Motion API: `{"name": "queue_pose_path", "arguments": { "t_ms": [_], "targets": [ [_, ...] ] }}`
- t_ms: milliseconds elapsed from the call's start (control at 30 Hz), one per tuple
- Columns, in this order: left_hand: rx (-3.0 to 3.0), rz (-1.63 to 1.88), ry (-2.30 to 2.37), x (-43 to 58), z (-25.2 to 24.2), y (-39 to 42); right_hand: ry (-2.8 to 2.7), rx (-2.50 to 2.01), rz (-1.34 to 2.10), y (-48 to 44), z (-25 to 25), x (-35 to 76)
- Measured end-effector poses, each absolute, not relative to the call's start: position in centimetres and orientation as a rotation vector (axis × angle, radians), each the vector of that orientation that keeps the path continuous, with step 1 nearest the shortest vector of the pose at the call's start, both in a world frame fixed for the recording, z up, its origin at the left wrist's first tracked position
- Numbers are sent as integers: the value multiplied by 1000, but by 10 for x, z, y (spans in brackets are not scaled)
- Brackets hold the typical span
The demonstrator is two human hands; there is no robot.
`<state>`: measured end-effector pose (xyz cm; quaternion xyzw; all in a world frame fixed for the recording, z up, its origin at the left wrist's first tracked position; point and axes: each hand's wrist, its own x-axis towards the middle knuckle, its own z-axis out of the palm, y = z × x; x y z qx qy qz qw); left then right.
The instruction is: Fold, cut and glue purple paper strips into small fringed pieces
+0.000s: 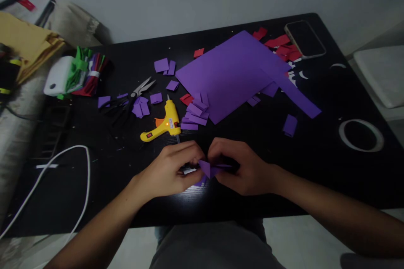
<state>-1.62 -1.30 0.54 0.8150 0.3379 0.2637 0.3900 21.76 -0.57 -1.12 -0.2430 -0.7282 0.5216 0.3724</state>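
Near the table's front edge, a small folded purple paper piece (205,168) is pinched between my two hands. My left hand (176,168) grips its left side with curled fingers. The right side is in the closed fingers of my right hand (241,166). Part of the piece is hidden by my fingers. Just beyond my left hand lies a yellow glue gun (170,117), its nozzle pointing away. Several folded purple pieces (195,111) are heaped beside it. A large purple sheet (227,75) lies behind them.
Black-handled scissors (135,94) lie left of the glue gun. Red scraps (285,50) and a phone (304,38) are at the back right. A tape roll (344,134) sits at the right. A white cable (88,172) loops at the left, below bundled green and red strips (91,77).
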Motion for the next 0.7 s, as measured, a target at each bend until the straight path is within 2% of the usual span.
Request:
{"name": "queue_pose_path", "arguments": {
  "t_ms": [467,700],
  "targets": [
    [2112,695,860,-15,7,-12,-1873,-616,1289,-6,-11,216],
    [2270,786,855,-18,10,-8,-1936,-631,913,-5,-18,217]
  ]
}}
